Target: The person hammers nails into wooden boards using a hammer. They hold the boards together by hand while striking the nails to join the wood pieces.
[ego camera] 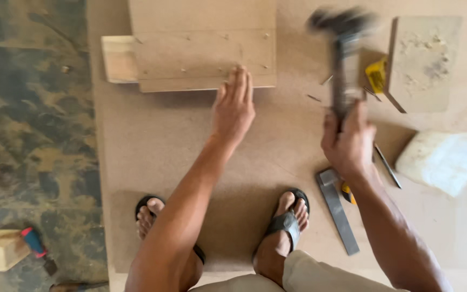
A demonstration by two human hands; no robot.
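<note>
Head view: 2 sandalled feet [287,216] stand on a fibreboard sheet [152,146], a metal square [337,208] beside them. Further out, the right hand [348,141] is clenched around a raised, blurred hammer [344,54]. The left hand [234,105], fingers straight, presses flat on the board assembly [204,51] beyond.

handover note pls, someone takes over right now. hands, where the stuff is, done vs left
Left hand: flat, fingers on the front edge of the nailed board panel, steadying it.
Right hand: gripping the hammer, raised and motion-blurred.
Panel lies on the big board sheet on the floor, with a wood block at its left end.
Loose nails lie between panel and hammer; try square by the right foot; white bag at far right.
Done: nail heads show in rows across the panel.
Left: can't tell how many nails remain; none visibly held now.
</note>
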